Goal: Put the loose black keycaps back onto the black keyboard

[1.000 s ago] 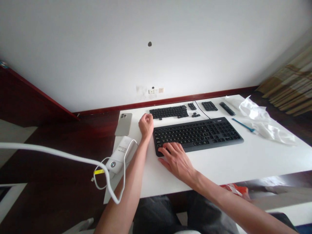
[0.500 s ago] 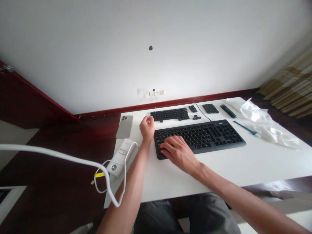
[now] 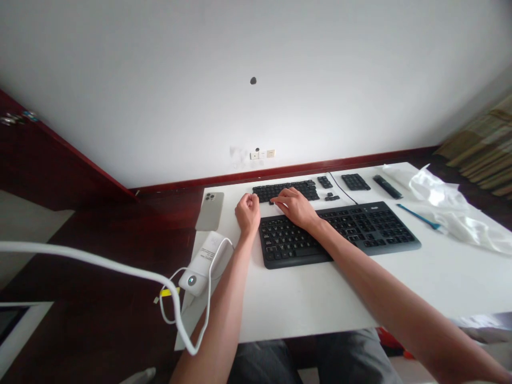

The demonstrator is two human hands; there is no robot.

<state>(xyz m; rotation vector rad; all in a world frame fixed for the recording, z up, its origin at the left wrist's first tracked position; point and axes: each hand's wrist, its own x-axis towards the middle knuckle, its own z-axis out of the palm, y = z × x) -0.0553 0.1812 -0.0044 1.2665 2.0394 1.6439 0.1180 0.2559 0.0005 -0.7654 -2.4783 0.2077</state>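
Observation:
A black keyboard (image 3: pixel 296 253) lies on the white table, many of its key positions showing without caps. Behind it sit loose black keycaps in rows (image 3: pixel 264 191), with a number block of keycaps (image 3: pixel 356 182) and a smaller group (image 3: pixel 325 182) to the right. My right hand (image 3: pixel 295 207) reaches over the keyboard to the front edge of the rows, its fingertips at a dark keycap. My left hand (image 3: pixel 248 212) is closed beside the keyboard's back left corner; whatever it may hold is hidden.
A phone (image 3: pixel 209 211) and a white power bank (image 3: pixel 202 263) with a looping white cable (image 3: pixel 120 265) are at the left edge. At the right are a black strip-like object (image 3: pixel 387 186), a blue tool (image 3: pixel 418 215) and crumpled clear plastic (image 3: pixel 436 191).
My right hand has moved from the keyboard's left part back to the loose keycap rows. My left hand stays closed in about the same place. The view has shifted slightly.

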